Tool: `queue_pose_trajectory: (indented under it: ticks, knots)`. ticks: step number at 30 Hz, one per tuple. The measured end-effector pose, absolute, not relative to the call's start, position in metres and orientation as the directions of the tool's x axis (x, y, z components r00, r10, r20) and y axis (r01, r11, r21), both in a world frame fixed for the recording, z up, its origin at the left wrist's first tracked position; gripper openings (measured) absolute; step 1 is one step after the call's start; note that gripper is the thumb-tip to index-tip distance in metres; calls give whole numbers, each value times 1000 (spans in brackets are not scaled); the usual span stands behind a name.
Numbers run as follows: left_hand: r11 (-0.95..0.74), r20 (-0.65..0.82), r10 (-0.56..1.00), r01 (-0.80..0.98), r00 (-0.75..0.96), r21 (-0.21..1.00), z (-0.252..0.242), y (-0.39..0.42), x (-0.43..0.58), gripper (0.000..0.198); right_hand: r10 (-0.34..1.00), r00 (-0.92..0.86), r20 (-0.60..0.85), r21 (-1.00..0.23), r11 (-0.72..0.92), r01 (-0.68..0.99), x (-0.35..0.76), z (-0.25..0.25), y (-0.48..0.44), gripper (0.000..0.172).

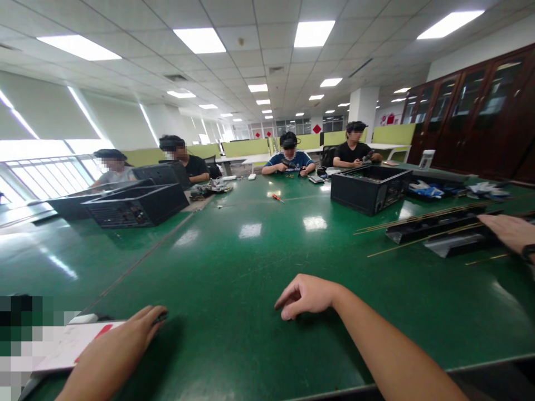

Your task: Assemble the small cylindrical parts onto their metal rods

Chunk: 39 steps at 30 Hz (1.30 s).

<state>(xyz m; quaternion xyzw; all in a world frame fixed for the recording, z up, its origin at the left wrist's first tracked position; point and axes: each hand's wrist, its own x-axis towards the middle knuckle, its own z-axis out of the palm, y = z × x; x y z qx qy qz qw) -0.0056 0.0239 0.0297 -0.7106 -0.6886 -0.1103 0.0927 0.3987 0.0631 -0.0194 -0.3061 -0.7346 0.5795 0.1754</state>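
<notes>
My left hand [136,331] is at the lower left, beside a white sheet or booklet [81,345] with a red mark. Its fingers are pressed together, and a small dark thing [161,316] shows at the fingertips, too small to name. My right hand [311,295] is over the green tabletop [234,289] near the front edge. Its fingers bend downward, with a gap between thumb and fingers and nothing visible in them. Farther off on the table lies a red screwdriver [276,197], touched by neither hand.
Black computer cases [370,189] stand at right and left. Thin brass-coloured rods [418,220] and dark metal channels [443,223] lie at right, beneath a co-worker's hand [510,231]. Several people sit around the table; one person [289,159] faces me.
</notes>
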Motion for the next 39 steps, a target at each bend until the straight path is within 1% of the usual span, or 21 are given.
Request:
queue_pose_trajectory:
  ticks: [2,3,6,9,13,15,17,20,22,23,25,27,28,29,30,32,34,36,37,39]
  knots:
    - [-76,209,974,995,87,-57,27,20,0,41,655,-748,-103,-958,136,251,398,-19,63,50]
    - [-92,195,975,992,107,-87,25,19,1,43,655,-748,-104,-957,138,254,398,-19,63,50]
    - [-113,203,970,986,136,-123,19,21,-2,43,657,-747,-98,-955,149,256,398,-18,63,50]
    - [-137,123,982,987,147,-88,24,35,-7,37,657,-747,-97,-957,144,252,398,-20,64,50]
    - [-220,-85,972,975,219,-2,45,61,-7,26,659,-744,-112,-958,127,256,398,-21,65,51]
    - [-252,-123,959,967,256,50,54,70,-4,24,661,-742,-112,-959,123,254,399,-21,64,51]
    - [-258,-78,961,962,265,90,60,75,-3,23,663,-740,-115,-962,112,249,399,-21,64,50]
    - [-214,47,977,971,210,108,62,73,-3,28,651,-750,-117,-969,90,229,398,-22,64,48]
    - [-162,141,979,981,146,111,61,68,-3,34,667,-741,-78,-979,89,182,397,-25,66,44]
    - [-142,194,974,983,117,120,61,65,-3,37,699,-714,-38,-985,95,146,396,-26,68,40]
    - [-96,294,955,985,51,142,59,60,0,41,808,-585,63,-988,132,75,395,-30,71,30]
    - [-52,360,933,982,-18,184,58,58,3,44,902,-408,143,-984,175,41,395,-32,74,36]
    - [-33,384,922,977,-52,212,58,57,5,44,926,-346,154,-984,175,30,395,-32,75,39]
    - [-23,401,913,970,-78,242,58,58,7,43,936,-323,141,-988,153,13,396,-32,76,38]
    - [-20,409,907,961,-98,275,57,58,8,42,935,-336,113,-993,117,-9,397,-32,76,38]
    - [-3,402,904,938,-145,346,54,58,10,41,902,-425,69,-998,59,-37,398,-30,75,44]
    - [18,381,903,902,-201,432,48,57,9,42,865,-495,80,-996,85,-13,399,-29,75,47]
    - [8,369,900,856,-231,517,39,54,5,43,844,-533,63,-994,99,40,398,-29,74,43]
    - [-7,375,897,839,-235,544,34,51,2,42,830,-557,26,-995,73,63,398,-30,74,43]
    - [-14,392,888,838,-241,546,24,45,-6,41,792,-606,-66,-994,-1,107,397,-32,73,54]
